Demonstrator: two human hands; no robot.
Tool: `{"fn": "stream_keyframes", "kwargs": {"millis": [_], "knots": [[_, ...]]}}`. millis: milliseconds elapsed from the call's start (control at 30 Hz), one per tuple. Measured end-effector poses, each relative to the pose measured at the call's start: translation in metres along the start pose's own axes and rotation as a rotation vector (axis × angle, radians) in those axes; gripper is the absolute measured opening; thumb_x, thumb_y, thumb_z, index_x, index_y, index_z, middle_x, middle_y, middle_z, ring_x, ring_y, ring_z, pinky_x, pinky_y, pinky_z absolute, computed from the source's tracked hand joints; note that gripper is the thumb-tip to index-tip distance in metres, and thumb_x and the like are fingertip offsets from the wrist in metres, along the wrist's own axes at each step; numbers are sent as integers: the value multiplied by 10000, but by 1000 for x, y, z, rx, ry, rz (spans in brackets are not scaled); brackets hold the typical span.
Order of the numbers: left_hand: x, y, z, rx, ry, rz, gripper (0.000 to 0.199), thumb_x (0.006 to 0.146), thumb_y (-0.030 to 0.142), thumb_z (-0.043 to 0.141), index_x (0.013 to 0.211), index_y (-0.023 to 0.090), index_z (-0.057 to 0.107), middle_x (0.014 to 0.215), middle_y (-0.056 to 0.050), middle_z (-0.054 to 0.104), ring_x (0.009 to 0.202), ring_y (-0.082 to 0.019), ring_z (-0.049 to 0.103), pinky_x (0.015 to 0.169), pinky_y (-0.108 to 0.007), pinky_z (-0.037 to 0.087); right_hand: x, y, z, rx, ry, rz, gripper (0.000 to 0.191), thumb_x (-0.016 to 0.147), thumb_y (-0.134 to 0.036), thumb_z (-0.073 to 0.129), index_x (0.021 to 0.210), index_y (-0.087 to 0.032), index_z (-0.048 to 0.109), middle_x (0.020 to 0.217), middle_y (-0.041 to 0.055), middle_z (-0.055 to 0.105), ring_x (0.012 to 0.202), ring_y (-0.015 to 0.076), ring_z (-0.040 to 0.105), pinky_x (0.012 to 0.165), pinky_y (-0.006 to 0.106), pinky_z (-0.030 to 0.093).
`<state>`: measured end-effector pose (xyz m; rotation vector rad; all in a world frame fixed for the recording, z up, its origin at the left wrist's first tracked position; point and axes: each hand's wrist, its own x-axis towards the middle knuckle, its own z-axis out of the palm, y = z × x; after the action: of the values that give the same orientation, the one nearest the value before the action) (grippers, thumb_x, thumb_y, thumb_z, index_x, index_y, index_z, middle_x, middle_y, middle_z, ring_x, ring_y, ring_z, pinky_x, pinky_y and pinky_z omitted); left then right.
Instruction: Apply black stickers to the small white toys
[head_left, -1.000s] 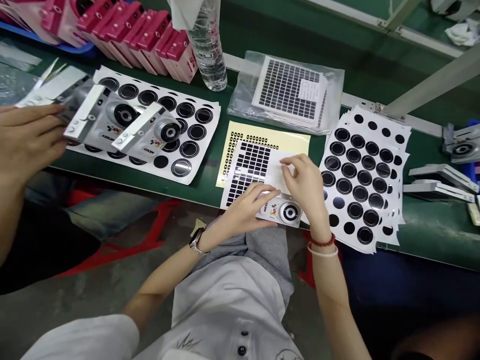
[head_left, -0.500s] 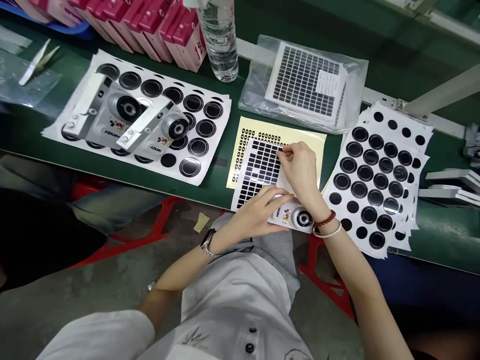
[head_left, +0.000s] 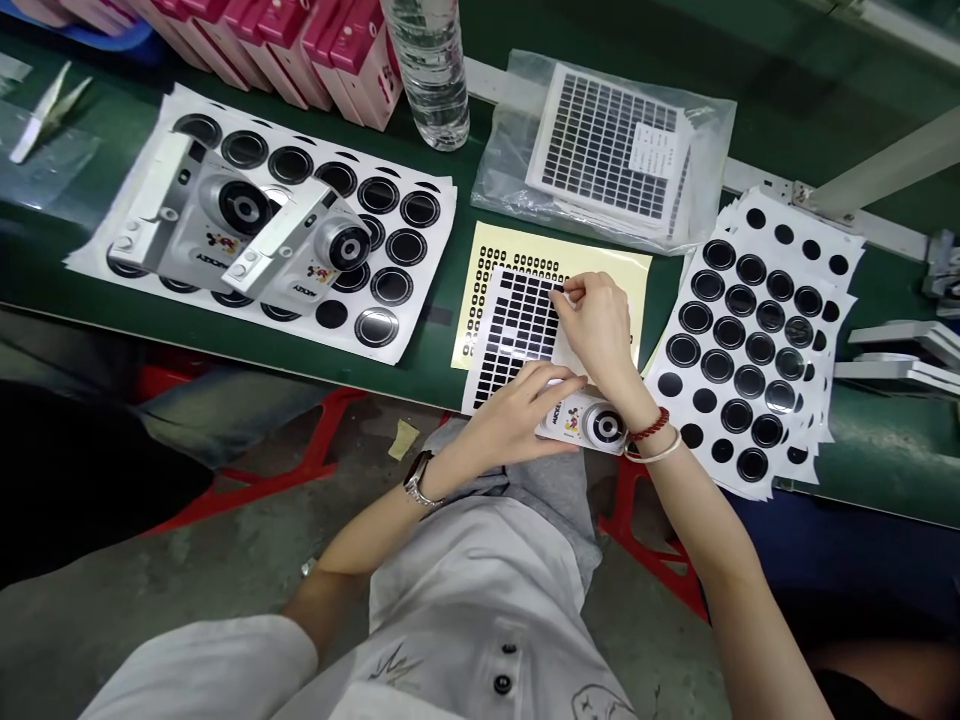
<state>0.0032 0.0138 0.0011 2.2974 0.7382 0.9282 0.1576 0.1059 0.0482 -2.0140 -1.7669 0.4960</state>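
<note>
Left hand (head_left: 517,415), metal wristwatch (head_left: 418,478) above it: fingers lie together, curved over the top of your white-and-silver Mickey-print camera (head_left: 581,422). Camera sits at the bench edge, lens end by your right wrist, just below the black-square sticker sheet (head_left: 517,335) and touching its lower edge. Right hand (head_left: 600,330), red bead bracelet (head_left: 651,425) on the wrist: fingertips (head_left: 564,288) pressed together, pinching at the sheet's upper right black squares. Exact piece too small to tell. That sheet lies on a pale yellow backing sheet (head_left: 604,262).

To your left, two more white-and-silver cameras (head_left: 244,210) lie on a white sheet of round black stickers (head_left: 341,345). To your right, a stack of round-sticker sheets (head_left: 701,372). Farther out: clear plastic bag (head_left: 720,130) holding a black-square sheet, clear water bottle (head_left: 431,80), row of pink-and-white boxes (head_left: 352,50), flat tweezers (head_left: 49,112). All on a green belt bench (head_left: 435,372).
</note>
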Motion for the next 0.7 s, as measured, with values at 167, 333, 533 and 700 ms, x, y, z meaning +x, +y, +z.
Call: {"fn": "stream_keyframes", "kwargs": {"millis": [167, 333, 533, 700], "knots": [[1, 0, -1, 15, -12, 2, 773, 953, 509, 787, 1556, 196, 419, 1347, -183, 614, 1254, -342, 599, 1060, -566, 579, 3, -3, 3, -4, -59, 50, 147, 1029, -280, 576, 981, -186, 677, 1068, 119, 708, 966, 274, 652, 887, 441, 497], [3, 0, -2, 31, -4, 28, 730, 962, 486, 784, 1522, 170, 438, 1339, -184, 613, 1240, -329, 594, 1046, -540, 585, 3, -4, 11, 40, -19, 15, 169, 1028, -295, 589, 1133, -171, 639, 1322, 179, 637, 1139, 303, 645, 882, 456, 521], [3, 1, -2, 46, -11, 25, 782, 931, 505, 817, 1531, 185, 430, 1323, -163, 605, 1227, -329, 598, 1055, -537, 581, 6, 0, 8, 219, -84, -60, 80, 963, -377, 679, 967, -327, 617, 1184, 66, 680, 1196, 293, 655, 701, 362, 512], [2, 0, -2, 31, -14, 10, 812, 920, 464, 839, 1559, 186, 422, 1340, -165, 602, 1237, -329, 587, 1072, -531, 572, -1, -2, -15, 311, -122, -30, 258, 1063, -302, 367, 909, -233, 562, 1078, 36, 615, 1158, 217, 647, 787, 380, 459]]}}
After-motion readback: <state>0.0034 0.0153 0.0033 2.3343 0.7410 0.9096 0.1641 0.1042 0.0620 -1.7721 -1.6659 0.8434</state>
